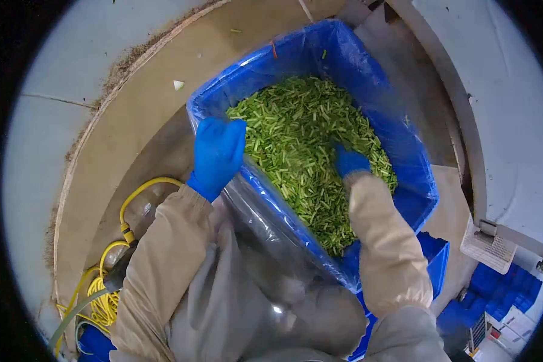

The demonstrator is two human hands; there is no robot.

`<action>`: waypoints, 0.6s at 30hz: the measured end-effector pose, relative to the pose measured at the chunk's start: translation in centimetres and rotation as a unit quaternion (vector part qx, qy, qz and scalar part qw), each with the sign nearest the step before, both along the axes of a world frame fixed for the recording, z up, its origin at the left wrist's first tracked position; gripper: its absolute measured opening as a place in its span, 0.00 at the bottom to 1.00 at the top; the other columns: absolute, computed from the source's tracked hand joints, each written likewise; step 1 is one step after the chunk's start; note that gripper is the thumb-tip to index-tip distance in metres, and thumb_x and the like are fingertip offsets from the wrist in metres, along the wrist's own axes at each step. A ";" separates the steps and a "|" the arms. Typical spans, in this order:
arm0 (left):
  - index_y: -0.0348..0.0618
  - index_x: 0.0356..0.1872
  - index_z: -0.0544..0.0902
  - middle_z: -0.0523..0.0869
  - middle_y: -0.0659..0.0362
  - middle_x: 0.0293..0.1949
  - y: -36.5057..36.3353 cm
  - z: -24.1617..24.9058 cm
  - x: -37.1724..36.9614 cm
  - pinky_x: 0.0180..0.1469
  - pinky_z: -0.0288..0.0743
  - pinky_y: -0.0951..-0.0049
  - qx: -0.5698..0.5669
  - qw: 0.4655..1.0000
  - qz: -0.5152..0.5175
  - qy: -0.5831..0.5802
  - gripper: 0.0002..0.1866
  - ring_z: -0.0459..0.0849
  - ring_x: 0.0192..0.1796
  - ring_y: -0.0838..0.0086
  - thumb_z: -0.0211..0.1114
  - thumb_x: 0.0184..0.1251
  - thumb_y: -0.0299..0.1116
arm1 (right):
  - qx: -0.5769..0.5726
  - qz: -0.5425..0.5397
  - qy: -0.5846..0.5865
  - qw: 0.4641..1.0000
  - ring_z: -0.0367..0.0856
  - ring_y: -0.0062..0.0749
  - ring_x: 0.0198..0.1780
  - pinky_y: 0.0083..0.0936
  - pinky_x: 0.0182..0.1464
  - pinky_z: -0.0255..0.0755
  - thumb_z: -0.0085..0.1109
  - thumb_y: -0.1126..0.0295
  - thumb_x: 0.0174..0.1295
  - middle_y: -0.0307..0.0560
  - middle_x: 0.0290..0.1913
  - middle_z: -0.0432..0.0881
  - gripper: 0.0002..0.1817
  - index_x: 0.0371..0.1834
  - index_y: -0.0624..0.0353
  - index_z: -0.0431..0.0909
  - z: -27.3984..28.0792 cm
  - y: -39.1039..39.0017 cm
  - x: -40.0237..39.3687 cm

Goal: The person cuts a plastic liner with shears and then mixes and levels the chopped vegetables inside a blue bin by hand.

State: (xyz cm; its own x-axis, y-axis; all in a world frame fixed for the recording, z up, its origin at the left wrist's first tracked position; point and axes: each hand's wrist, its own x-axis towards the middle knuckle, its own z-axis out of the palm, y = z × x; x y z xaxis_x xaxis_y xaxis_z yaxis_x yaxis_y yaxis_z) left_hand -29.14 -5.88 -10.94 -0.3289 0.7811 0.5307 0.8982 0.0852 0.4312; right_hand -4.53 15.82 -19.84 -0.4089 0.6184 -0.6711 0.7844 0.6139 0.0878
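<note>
A blue bin [429,187] lined with clear plastic stands in front of me, filled with chopped green stalks [301,139]. My left hand [217,154], in a blue glove, is closed at the bin's near left edge, where it seems to grip the plastic liner [253,208]. Its fingertips are partly hidden. On the right, my right hand [351,161], also gloved in blue, reaches down into the green pieces. Its fingers are buried among them, so I cannot see whether they hold any.
A yellow hose [105,301] lies coiled on the floor at lower left. Another blue bin [435,259] shows under the lined one. A curved pale wall [495,108] rises at right, and several blue crates [501,286] stand at lower right. Scraps lie on the floor.
</note>
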 end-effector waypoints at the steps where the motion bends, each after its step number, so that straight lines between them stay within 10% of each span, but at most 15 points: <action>1: 0.42 0.33 0.76 0.74 0.56 0.21 0.1 0.3 -0.1 0.36 0.64 0.63 -0.005 1.000 -0.007 -0.010 0.07 0.72 0.27 0.62 0.58 0.50 0.24 | 0.015 0.003 0.009 1.000 0.74 0.49 0.50 0.42 0.50 0.68 0.51 0.57 0.56 0.57 0.48 0.76 0.29 0.62 0.48 0.58 -0.4 0.0 3.3; 7: 0.42 0.33 0.75 0.74 0.56 0.21 0.2 0.0 -0.1 0.36 0.64 0.63 0.010 1.000 -0.003 -0.015 0.06 0.73 0.27 0.62 0.58 0.52 0.25 | -0.065 -0.028 0.036 0.997 0.70 0.50 0.56 0.38 0.57 0.64 0.61 0.42 0.42 0.57 0.56 0.70 0.46 0.63 0.55 0.59 5.8 -0.6 8.5; 18: 0.42 0.32 0.76 0.74 0.56 0.20 0.2 -0.1 0.0 0.35 0.65 0.63 0.010 1.000 0.001 -0.018 0.06 0.73 0.27 0.61 0.58 0.52 0.25 | 0.074 -0.136 0.255 0.954 0.69 0.49 0.57 0.37 0.59 0.62 0.54 0.49 0.54 0.58 0.57 0.69 0.32 0.57 0.58 0.67 0.9 4.9 -1.3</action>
